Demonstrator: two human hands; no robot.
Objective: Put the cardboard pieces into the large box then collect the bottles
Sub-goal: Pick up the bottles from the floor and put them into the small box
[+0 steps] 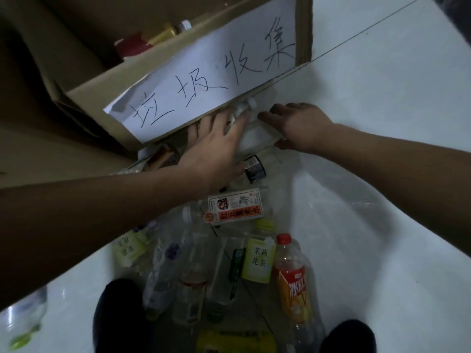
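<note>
clear bottle [251,129] between both hands [216,146], beside box [107,82]

The large cardboard box [84,98] stands at the far left on the floor [382,123], a paper sign [204,80] on its near wall. Bottles [254,256] lie clustered in front of it, nearer the person.

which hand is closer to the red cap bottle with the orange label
Left. The left hand lies up and left of the red-capped bottle, by the box; the right hand is farther up, on the clear bottle.
</note>
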